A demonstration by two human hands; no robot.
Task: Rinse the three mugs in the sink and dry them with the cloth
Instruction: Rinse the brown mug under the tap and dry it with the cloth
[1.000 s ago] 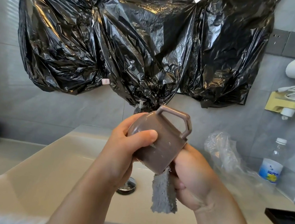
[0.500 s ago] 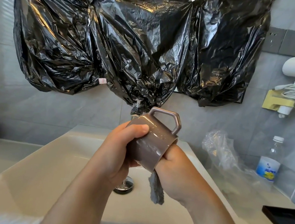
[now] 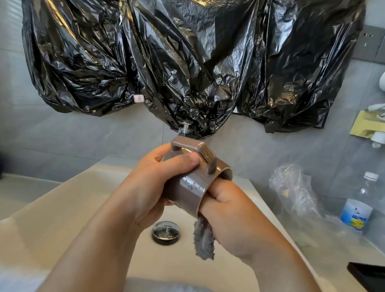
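Both hands met over the sink (image 3: pixel 60 202), working on one brown mug (image 3: pixel 190 190). Its closed end sat in the left hand (image 3: pixel 151 184), fingers curled round it and the thumb laid across the wall just below the handle (image 3: pixel 196 150), which pointed up. That grip seemed meant to steady the mug on its side, mouth turned toward the other hand. Fingers of the right hand (image 3: pixel 233 220) were pushed into the mouth past the rim and held the grey cloth (image 3: pixel 203 242) there, with a loose tail hanging from under the palm above the drain (image 3: pixel 166 232). How those fingers lay inside could not be seen. This looked like the drying of the inner wall. The mug was held in the air between the two hands, clear of the basin, probably so drips would fall into the sink and not on the surface. Small glints on the outer wall, perhaps droplets, suggested the outside wanted wiping too. No other mug was in view. A water bottle (image 3: pixel 357 208) and a crumpled clear bag (image 3: pixel 294 191) stood to the right, well apart from the hands.
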